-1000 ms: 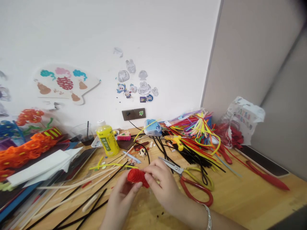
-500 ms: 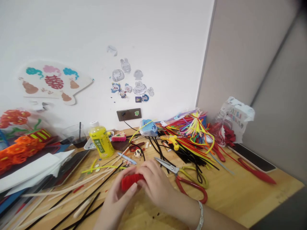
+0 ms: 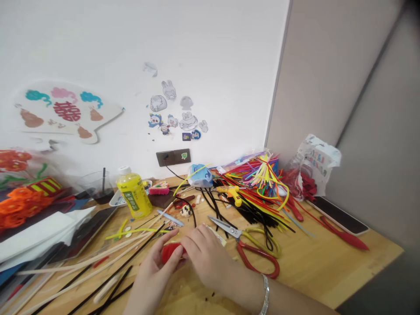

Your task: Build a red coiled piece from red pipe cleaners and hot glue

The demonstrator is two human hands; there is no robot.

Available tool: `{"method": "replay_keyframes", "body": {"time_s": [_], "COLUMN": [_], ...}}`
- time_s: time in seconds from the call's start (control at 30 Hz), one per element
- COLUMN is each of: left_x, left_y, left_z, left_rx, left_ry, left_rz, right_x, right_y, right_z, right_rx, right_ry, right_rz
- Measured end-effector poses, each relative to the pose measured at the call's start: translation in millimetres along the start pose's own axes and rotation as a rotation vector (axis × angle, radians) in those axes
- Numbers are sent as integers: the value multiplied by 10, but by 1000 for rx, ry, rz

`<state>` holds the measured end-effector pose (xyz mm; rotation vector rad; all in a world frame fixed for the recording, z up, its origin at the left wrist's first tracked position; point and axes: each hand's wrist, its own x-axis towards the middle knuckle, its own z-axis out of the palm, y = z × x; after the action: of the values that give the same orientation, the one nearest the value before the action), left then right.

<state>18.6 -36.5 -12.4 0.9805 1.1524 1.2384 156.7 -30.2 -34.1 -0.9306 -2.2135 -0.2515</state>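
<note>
A small red fuzzy piece is held between both hands just above the wooden table. My left hand wraps its fingers and thumb round the left side of it. My right hand, a silver bracelet at its wrist, closes on the right end, and its fingers cover much of the piece. Just right of my right hand lies a pair of scissors with one yellow and one red handle, blades parted. Black pipe cleaners and cream ones lie left of my left hand.
A yellow drink bottle stands at the back left, near a plastic cup. A heap of coloured pipe cleaners lies at the back right with a yellow glue gun. A phone lies at the right; orange fuzzy flowers stand far left.
The view has shifted slightly, so the scene sits a little further left. My right fingers have closed further over the red piece, which shows less and sits a little lower.
</note>
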Motion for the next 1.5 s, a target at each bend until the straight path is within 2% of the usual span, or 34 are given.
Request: {"method": "replay_keyframes", "body": {"time_s": [0.13,0.37,0.53,0.73,0.93,1.3,1.4,1.5], "left_x": [-11,-25,-22,-48,-71,-118,-91,-48], "left_y": [-14,21,-1,-1,30,15,2,-11], "left_z": [-14,16,-6,-63,-59,-52,-50,-48], "left_rx": [12,108,185,289,375,418,361,272], "left_ry": [-16,26,-7,-47,-14,14,-3,-33], "left_rz": [-2,127,196,362,438,479,456,404], "right_x": [-8,18,4,12,5,-32,-13,11], "right_y": [22,59,44,16,2,-2,9,44], "right_z": [23,-29,-21,-73,-108,-31,-70,-97], "right_rx": [35,223,222,224,206,186,190,187], "right_ry": [25,68,75,200,233,226,261,238], "right_rz": [-15,18,-14,-50,-100,-81,-72,-24]}}
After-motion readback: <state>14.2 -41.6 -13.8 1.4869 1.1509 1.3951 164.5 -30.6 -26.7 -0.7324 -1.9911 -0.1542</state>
